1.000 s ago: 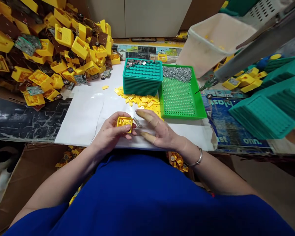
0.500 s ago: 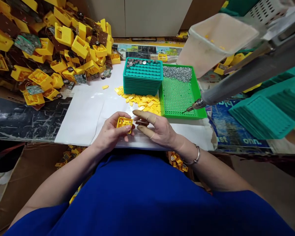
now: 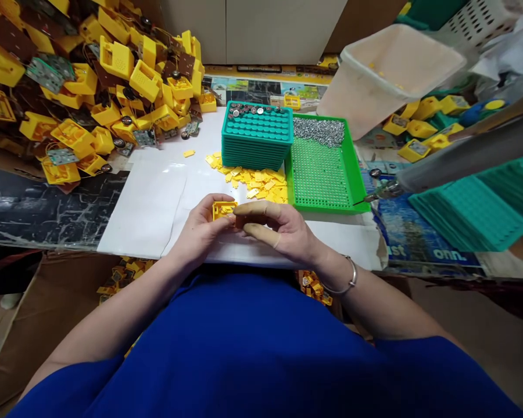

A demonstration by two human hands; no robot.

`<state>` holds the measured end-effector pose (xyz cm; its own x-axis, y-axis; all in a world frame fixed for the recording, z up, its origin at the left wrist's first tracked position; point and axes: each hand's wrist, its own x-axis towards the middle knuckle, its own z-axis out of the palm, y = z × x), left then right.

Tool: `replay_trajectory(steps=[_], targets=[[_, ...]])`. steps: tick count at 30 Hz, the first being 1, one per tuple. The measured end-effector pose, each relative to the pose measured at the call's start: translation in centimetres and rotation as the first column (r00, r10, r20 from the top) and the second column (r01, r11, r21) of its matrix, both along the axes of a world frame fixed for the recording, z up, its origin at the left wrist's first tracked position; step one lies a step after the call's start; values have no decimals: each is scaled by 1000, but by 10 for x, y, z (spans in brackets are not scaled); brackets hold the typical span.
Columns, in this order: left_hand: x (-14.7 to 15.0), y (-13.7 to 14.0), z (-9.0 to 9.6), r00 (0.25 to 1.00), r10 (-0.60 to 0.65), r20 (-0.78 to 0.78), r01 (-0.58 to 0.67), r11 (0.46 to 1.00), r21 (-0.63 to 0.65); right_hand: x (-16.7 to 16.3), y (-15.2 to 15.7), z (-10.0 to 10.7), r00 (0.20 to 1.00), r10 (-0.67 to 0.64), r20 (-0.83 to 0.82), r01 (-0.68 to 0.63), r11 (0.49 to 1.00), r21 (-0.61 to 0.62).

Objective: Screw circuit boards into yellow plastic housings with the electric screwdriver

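Note:
Near the front of the white work surface, my left hand (image 3: 203,228) grips a small yellow plastic housing (image 3: 224,208), its open side facing up with some parts inside. Close against it on the right, my right hand (image 3: 283,226) wears finger cots and pinches a brown board (image 3: 244,221) between thumb and fingers. Most of that board is covered by the fingers. Just beyond my hands lies a heap of flat yellow plastic pieces (image 3: 265,184).
A stack of teal trays (image 3: 257,152) bears round metal parts on top. Beside it sits a green basket (image 3: 359,186) with screws (image 3: 320,132). An electric screwdriver (image 3: 392,188) hangs at right. Yellow housings (image 3: 143,81) pile up at left; a translucent bin (image 3: 344,87) stands behind.
My right hand has brought the brown board against the yellow housing, its fingers closing more around it. The hanging screwdriver has swung to the right.

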<state>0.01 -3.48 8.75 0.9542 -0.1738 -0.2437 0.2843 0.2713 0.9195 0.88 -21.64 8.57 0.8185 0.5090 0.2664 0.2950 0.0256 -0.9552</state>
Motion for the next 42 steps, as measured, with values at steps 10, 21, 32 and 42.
replay_trajectory(steps=[10,21,32,42], targets=[[2,6,7,996,-29,-83,19,993,-120,-4,-1,-9,881,-140,452,198,976,-85],[3,10,4,969,-177,-172,126,954,-272,-9,7,-15,710,-124,693,246,966,-80],[1,1,-1,994,-78,-71,67,988,-139,-9,7,-15,761,-185,622,335,933,-131],[2,7,0,962,-196,-189,136,947,-289,3,6,0,947,-138,289,226,927,-298]])
